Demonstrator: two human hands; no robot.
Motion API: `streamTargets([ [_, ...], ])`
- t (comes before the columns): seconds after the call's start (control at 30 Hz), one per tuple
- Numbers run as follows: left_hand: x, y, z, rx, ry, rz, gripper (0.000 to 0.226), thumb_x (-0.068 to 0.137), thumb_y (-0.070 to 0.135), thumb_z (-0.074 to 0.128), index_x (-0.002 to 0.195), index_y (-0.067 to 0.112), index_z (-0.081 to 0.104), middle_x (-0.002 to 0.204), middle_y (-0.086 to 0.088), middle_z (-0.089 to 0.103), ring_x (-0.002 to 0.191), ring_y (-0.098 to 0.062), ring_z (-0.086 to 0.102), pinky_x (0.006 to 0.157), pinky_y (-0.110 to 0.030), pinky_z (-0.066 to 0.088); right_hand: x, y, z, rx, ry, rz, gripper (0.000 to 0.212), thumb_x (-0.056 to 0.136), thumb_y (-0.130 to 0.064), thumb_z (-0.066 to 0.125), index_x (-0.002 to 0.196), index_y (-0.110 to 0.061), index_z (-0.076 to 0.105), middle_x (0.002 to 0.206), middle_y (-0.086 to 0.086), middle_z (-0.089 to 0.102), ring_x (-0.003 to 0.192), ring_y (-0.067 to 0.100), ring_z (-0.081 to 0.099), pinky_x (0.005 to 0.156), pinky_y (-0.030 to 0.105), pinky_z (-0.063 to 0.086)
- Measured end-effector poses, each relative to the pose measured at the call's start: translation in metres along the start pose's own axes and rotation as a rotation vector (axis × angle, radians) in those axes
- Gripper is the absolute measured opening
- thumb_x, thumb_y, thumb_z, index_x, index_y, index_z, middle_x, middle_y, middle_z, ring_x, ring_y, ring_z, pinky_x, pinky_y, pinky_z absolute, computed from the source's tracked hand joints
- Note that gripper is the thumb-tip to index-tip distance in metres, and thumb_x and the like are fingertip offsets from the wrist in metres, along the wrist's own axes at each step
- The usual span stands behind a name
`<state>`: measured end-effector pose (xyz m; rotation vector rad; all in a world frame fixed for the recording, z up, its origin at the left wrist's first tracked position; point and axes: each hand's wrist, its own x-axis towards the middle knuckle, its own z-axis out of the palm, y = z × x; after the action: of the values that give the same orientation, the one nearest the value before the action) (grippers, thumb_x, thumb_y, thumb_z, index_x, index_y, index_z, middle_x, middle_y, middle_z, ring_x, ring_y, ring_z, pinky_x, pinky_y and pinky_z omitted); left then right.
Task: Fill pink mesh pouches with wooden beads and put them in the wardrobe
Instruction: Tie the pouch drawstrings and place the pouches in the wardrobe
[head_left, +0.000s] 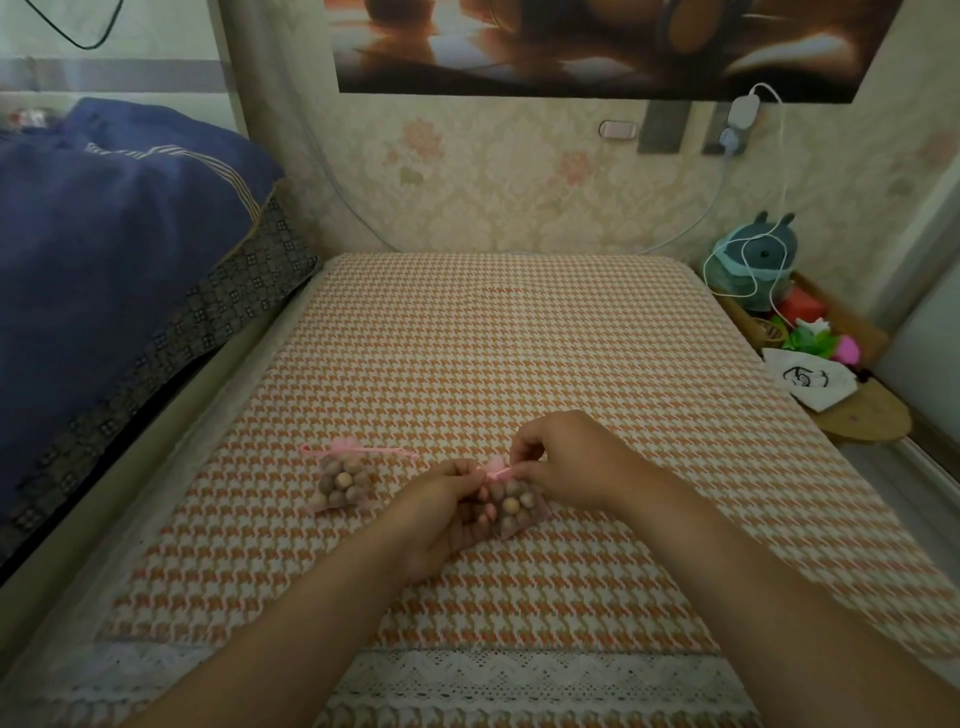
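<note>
Right now your left hand (441, 514) and right hand (566, 457) sit close together, both pinching the pink drawstring (498, 472) of a bead-filled pouch (514, 506) on the houndstooth cloth (467, 338); a second pouch (343, 483), also filled, lies just left. Expect limp mesh, shifting beads, light weight: hold the cinched neck.

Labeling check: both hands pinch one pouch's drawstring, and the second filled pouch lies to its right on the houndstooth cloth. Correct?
Wrong side: the head view shows the second filled pouch left of the held pouch, on the houndstooth cloth. The left hand and right hand do pinch the drawstring.
</note>
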<state>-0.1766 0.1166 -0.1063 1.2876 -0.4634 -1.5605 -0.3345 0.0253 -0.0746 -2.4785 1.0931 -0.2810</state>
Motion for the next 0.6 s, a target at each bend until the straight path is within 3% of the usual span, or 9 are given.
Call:
streamTargets([
  [0.3, -0.008, -0.004, 0.007, 0.238, 0.092, 0.124, 0.02, 0.105, 0.011, 0.045, 0.088, 0.011, 0.053, 0.063, -0.008, 0.054, 0.044, -0.011, 0.054, 0.039, -0.02, 0.046, 0.003, 0.005, -0.008, -0.061, -0.056, 0.037, 0.01, 0.09, -0.026, 0.072, 0.095, -0.028, 0.08, 0.092, -0.013, 0.074, 0.085, 0.005, 0.065, 0.079, 0.03, 0.057],
  [0.5, -0.007, -0.008, 0.005, 0.247, 0.103, 0.208, 0.021, 0.103, 0.01, 0.05, 0.084, 0.01, 0.059, 0.064, -0.003, 0.058, 0.056, -0.012, 0.054, 0.053, -0.025, 0.048, 0.005, 0.011, 0.002, 0.094, -0.07, 0.131, 0.013, 0.091, -0.021, 0.071, 0.094, -0.026, 0.082, 0.088, -0.015, 0.069, 0.087, 0.004, 0.064, 0.081, 0.027, 0.053],
  [0.6, -0.005, -0.008, 0.003, 0.143, 0.096, 0.22, 0.027, 0.102, 0.006, 0.05, 0.077, 0.011, 0.058, 0.066, -0.004, 0.056, 0.057, -0.013, 0.051, 0.052, -0.025, 0.046, 0.006, 0.01, 0.005, 0.149, -0.08, 0.144, 0.012, 0.091, -0.021, 0.072, 0.095, -0.025, 0.082, 0.09, -0.013, 0.071, 0.089, 0.005, 0.065, 0.084, 0.027, 0.054],
])
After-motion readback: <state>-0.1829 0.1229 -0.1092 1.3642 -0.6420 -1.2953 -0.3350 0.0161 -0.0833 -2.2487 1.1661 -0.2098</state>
